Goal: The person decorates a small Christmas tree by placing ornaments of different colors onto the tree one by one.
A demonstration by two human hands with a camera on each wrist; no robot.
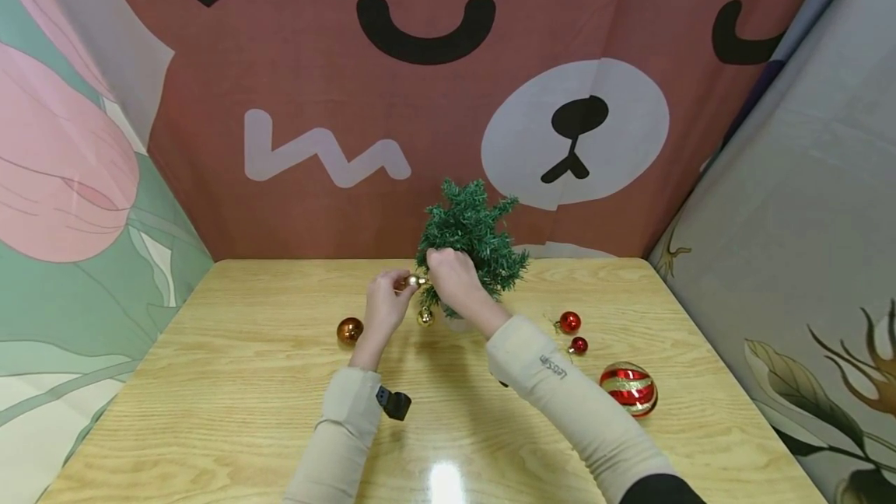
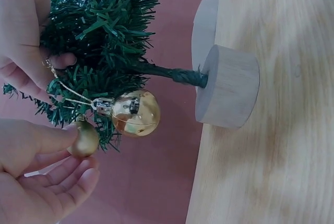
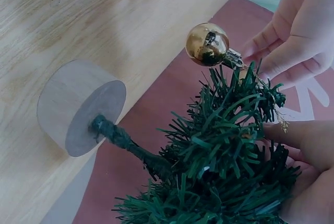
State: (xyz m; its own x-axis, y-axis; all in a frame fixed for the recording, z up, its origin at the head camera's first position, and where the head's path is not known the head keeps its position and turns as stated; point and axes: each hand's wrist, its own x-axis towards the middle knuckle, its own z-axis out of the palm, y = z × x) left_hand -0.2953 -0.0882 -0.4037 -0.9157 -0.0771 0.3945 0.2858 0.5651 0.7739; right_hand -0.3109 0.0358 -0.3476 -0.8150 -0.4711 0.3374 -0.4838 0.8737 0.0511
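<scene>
Decorating is under way at the far middle of the pale wooden tabletop (image 1: 231, 379), where a small green artificial tree (image 1: 470, 233) stands on its round wooden base (image 2: 228, 87). The right hand (image 1: 453, 280) grips a low branch on the tree's nine o'clock side, fingers curled into the needles and pinching a thin gold hanging thread (image 2: 70, 91). From that thread dangles a shiny gold bauble (image 2: 135, 113). The left hand (image 1: 386, 303), at nine o'clock of the tree, has its fingers loosely extended and only lightly bent; thumb and fingertips hold a smaller matte gold ball (image 2: 84, 138) just below the branch.

My read: the hanging step is in hand, and the next move calls for slipping a loop over a branch tip without tugging the light tree over.

Lying at eight o'clock of the tree is a copper bauble (image 1: 349, 330); at four o'clock, two small red baubles (image 1: 569, 322) and a larger red ball striped in gold (image 1: 628, 388). Behind hangs a reddish-brown cartoon-bear curtain (image 1: 294, 84), with printed fabric panels either side.
</scene>
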